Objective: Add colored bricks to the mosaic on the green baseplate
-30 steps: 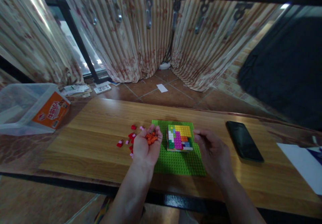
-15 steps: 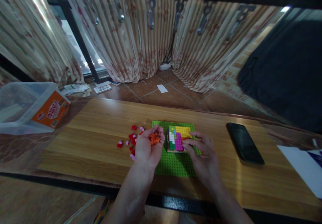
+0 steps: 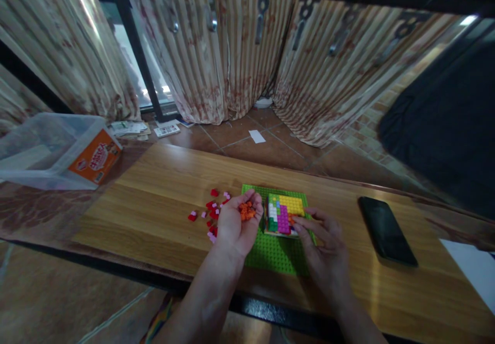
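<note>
My left hand [image 3: 235, 225] is cupped palm up around a small heap of orange toy bricks [image 3: 246, 211]. Just to its right, a low block build [image 3: 283, 215] with yellow, magenta, white, blue and green bricks on top sits on a green studded baseplate [image 3: 274, 254]. The thumb and fingers of my right hand [image 3: 325, 238] close at the build's right side, on an orange brick [image 3: 293, 218] beside the magenta area. The fingers partly cover that corner. Left of my left hand lie loose red bricks [image 3: 192, 216] and pink bricks [image 3: 211, 236].
A black phone [image 3: 386, 230] lies on the wooden table [image 3: 154, 215] at the right, with white paper [image 3: 469, 266] beyond it. At the far left stands a clear plastic box [image 3: 50, 150] with an orange label. Striped curtains [image 3: 247, 65] hang behind.
The whole view has shifted, so the table and both hands appear further right. My right fingers stay at the build, and more orange shows beside the magenta bricks. My left hand keeps its cupped hold.
</note>
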Available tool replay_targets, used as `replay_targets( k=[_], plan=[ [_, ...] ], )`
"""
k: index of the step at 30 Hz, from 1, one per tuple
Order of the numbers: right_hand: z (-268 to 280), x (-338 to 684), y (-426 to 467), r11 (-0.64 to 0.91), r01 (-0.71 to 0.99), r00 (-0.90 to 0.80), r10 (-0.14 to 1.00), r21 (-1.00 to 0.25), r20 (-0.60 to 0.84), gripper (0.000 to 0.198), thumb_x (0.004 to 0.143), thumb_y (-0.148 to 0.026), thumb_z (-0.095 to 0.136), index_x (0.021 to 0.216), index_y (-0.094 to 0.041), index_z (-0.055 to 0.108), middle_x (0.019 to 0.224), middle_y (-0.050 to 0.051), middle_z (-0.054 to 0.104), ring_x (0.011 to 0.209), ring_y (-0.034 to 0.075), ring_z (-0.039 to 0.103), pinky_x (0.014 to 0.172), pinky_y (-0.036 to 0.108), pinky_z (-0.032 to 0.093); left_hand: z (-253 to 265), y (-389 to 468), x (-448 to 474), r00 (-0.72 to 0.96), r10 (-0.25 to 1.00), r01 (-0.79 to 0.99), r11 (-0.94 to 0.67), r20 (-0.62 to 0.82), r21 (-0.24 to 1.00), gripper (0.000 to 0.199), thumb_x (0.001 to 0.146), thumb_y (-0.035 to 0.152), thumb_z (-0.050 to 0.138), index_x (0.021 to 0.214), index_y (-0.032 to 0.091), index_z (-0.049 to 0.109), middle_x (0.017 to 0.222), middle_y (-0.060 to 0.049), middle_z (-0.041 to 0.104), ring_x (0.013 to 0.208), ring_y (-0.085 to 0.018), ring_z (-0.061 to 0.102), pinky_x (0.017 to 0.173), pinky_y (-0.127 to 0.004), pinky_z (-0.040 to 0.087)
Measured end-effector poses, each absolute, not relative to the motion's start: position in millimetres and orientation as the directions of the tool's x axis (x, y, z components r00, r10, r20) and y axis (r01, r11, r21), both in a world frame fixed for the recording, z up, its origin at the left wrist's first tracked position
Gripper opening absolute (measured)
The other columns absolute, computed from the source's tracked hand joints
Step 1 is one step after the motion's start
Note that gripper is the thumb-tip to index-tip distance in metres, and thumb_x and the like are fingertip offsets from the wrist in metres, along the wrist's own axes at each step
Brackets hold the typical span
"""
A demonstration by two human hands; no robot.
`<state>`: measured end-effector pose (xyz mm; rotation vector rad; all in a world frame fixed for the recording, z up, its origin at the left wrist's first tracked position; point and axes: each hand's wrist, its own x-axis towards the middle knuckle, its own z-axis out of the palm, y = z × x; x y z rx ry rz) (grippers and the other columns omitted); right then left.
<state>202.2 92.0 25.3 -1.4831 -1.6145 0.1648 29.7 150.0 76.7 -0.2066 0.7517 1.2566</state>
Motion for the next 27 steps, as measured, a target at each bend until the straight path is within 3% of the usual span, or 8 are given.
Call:
replay_targets(
  k=[5, 12, 15, 21, 27],
  plan=[
    [29, 208, 90, 0.349, 0.837, -0.021, 0.790, -0.422, 0.612, 0.015, 0.086, -0.022, 0.059, 0.096, -0.028, 0.069, 0.109, 0.006, 0.061, 0.097, 0.022, 0.054, 0.081, 0.041, 0.046, 76, 149, 30, 0.103, 0.785, -0.909, 0.323, -0.610, 0.262, 0.018, 0.081, 0.004, 0.046, 0.074, 0.007, 0.062, 0.075, -0.010, 0.062, 0.066, -0.011, 0.060, 0.054, -0.018, 0.050],
    [33, 210, 90, 0.365, 0.861, -0.083, 0.787, -0.354, 0.611, 0.014, 0.087, -0.021, 0.057, 0.095, -0.026, 0.068, 0.111, 0.007, 0.061, 0.101, 0.023, 0.055, 0.084, 0.042, 0.046, 74, 150, 31, 0.099, 0.795, -0.905, 0.321, -0.598, 0.278, 0.017, 0.080, 0.003, 0.047, 0.073, 0.008, 0.062, 0.074, -0.009, 0.061, 0.065, -0.011, 0.059, 0.053, -0.018, 0.049],
    [33, 208, 89, 0.342, 0.840, -0.026, 0.801, -0.421, 0.598, 0.014, 0.087, -0.024, 0.058, 0.096, -0.026, 0.068, 0.110, 0.007, 0.061, 0.101, 0.023, 0.056, 0.086, 0.043, 0.046, 74, 150, 31, 0.100, 0.790, -0.905, 0.325, -0.605, 0.274, 0.016, 0.080, 0.004, 0.047, 0.074, 0.008, 0.062, 0.074, -0.009, 0.061, 0.065, -0.010, 0.059, 0.054, -0.018, 0.049],
    [28, 198, 95, 0.169, 0.683, 0.283, 0.835, -0.710, 0.471, 0.022, 0.085, -0.038, 0.058, 0.099, -0.023, 0.066, 0.111, 0.007, 0.062, 0.104, 0.023, 0.058, 0.091, 0.045, 0.046, 75, 150, 31, 0.118, 0.797, -0.905, 0.331, -0.592, 0.265, 0.014, 0.079, 0.004, 0.048, 0.075, 0.006, 0.061, 0.074, -0.009, 0.062, 0.064, -0.011, 0.059, 0.054, -0.017, 0.048],
    [21, 192, 102, 0.041, 0.519, 0.370, 0.890, -0.854, 0.268, 0.033, 0.080, -0.043, 0.062, 0.106, -0.023, 0.064, 0.115, 0.008, 0.062, 0.104, 0.024, 0.059, 0.093, 0.048, 0.045, 74, 149, 32, 0.151, 0.809, -0.903, 0.346, -0.568, 0.253, 0.016, 0.081, 0.005, 0.046, 0.076, 0.006, 0.062, 0.074, -0.009, 0.062, 0.065, -0.011, 0.060, 0.055, -0.019, 0.050]
  ],
)
